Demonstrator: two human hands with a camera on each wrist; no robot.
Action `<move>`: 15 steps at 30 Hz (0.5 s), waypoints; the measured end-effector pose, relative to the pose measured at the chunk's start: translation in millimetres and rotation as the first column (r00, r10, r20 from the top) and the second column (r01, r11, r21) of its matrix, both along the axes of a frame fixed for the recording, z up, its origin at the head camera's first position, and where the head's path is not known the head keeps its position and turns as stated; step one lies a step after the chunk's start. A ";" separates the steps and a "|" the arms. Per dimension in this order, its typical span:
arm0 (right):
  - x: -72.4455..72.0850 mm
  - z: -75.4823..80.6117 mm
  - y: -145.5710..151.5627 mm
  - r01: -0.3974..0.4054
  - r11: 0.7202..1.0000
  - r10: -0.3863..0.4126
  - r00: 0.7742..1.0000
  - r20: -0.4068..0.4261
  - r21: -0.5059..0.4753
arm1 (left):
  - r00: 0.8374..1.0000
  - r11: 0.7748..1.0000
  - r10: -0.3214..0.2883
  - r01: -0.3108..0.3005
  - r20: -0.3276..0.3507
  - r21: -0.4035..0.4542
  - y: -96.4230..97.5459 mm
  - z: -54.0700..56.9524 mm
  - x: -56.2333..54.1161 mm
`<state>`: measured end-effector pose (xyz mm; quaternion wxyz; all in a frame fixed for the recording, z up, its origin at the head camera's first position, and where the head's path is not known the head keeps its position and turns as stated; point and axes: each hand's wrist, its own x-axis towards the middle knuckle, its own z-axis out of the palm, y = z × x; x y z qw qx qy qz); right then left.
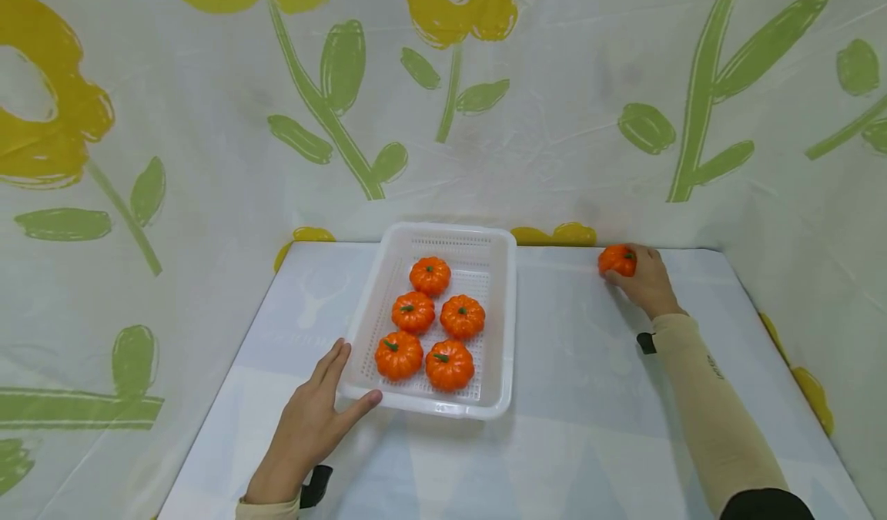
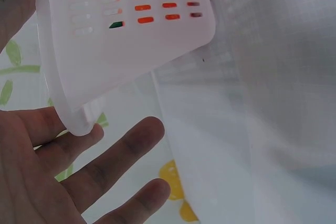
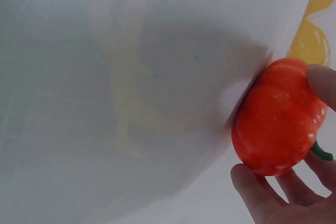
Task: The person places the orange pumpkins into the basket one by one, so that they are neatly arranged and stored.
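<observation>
A white plastic basket (image 1: pixel 502 335) with slotted walls stands mid-table and holds several small orange toy pumpkins (image 1: pixel 463 317) with green stems. My left hand (image 1: pixel 305 431) is at the basket's near left corner, fingers spread and mostly straight. In the left wrist view, the fingers (image 2: pixel 113 161) reach past the basket's rim (image 2: pixel 52 77), some touching it. Far to the right, near the table's back edge, my right hand (image 1: pixel 647 281) grips another toy pumpkin (image 1: pixel 617 260). The right wrist view has this pumpkin (image 3: pixel 278 119) between thumb and fingers, against or just above the table surface.
The pale, glossy table (image 1: pixel 575 427) runs back to a white wall sheet (image 1: pixel 554 135) printed with yellow flowers and green leaves. The sheet also rises along the left and right sides. Bare tabletop lies between the basket and my right arm (image 1: pixel 714 404).
</observation>
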<state>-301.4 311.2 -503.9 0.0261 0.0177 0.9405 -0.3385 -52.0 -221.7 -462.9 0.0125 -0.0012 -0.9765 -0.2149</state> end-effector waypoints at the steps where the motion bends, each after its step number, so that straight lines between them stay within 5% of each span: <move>1: 0.0 0.0 0.0 0.001 1.000 -0.001 1.000 -0.003 0.001 | 1.000 1.000 0.000 0.000 0.001 0.001 -0.1 -0.3 0.1; 15: 1.6 2.6 -1.1 0.012 1.000 -0.012 1.000 0.009 0.002 | 1.000 1.000 -0.009 0.009 -0.008 0.008 -1.0 -1.9 -0.5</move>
